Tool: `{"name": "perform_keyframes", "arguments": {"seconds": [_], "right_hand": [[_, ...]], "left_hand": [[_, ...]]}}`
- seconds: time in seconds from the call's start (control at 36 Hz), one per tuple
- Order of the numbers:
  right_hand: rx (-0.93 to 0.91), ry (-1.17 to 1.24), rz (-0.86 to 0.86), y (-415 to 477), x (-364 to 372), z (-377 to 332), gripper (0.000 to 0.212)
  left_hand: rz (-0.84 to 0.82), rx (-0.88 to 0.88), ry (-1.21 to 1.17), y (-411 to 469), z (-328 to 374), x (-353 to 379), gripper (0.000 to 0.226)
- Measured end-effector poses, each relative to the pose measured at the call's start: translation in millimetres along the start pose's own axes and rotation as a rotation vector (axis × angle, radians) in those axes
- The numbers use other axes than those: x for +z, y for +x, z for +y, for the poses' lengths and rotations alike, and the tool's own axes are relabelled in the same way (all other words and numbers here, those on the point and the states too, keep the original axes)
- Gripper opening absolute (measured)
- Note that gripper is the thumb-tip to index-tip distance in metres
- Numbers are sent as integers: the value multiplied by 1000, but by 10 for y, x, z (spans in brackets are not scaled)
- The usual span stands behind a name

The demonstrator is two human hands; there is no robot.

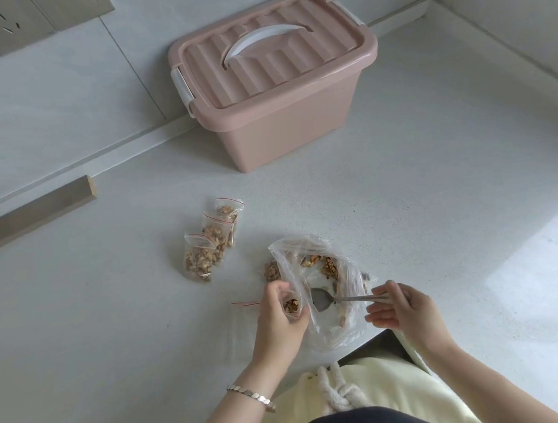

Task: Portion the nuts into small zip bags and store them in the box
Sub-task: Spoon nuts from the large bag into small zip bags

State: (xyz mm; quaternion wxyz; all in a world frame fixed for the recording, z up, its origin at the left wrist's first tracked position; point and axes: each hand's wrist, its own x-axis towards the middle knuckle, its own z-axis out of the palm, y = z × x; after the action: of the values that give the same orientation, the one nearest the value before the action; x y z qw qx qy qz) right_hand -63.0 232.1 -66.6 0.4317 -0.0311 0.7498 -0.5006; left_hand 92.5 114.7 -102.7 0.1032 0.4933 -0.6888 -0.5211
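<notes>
Nuts sit in the small zip bag gripped by the left hand, fingers curled round it. Right hand pinches the spoon, bowl inside the big clear bag. Beyond, three filled bags lie together on the counter; farthest back, the pink box, lid on.

Pink box, lid shut, at back of counter. Three filled zip bags, overlapping in a row. Big clear bag of nuts, open. Left hand grips small zip bag, part filled. Right hand pinches spoon, bowl inside the big clear bag.
</notes>
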Motion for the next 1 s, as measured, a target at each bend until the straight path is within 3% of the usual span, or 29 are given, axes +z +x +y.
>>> {"name": "perform_keyframes", "arguments": {"seconds": [0.19, 0.42, 0.67, 0.75, 1.0], "right_hand": [[220, 342, 63, 12, 96, -5, 32], [0, 277, 135, 15, 145, -61, 32], [-223, -34, 17, 86, 416, -58, 28], [-163, -17, -35, 129, 446, -12, 29], [194, 386, -83, 225, 335, 64, 32]], "left_hand": [[10, -7, -14, 4, 15, -22, 39], [-12, -22, -50, 49, -2, -30, 37], [-47, -115, -106, 121, 23, -57, 35], [-59, -113, -93, 113, 21, -64, 33], [-82, -119, -133, 120, -9, -98, 31]]}}
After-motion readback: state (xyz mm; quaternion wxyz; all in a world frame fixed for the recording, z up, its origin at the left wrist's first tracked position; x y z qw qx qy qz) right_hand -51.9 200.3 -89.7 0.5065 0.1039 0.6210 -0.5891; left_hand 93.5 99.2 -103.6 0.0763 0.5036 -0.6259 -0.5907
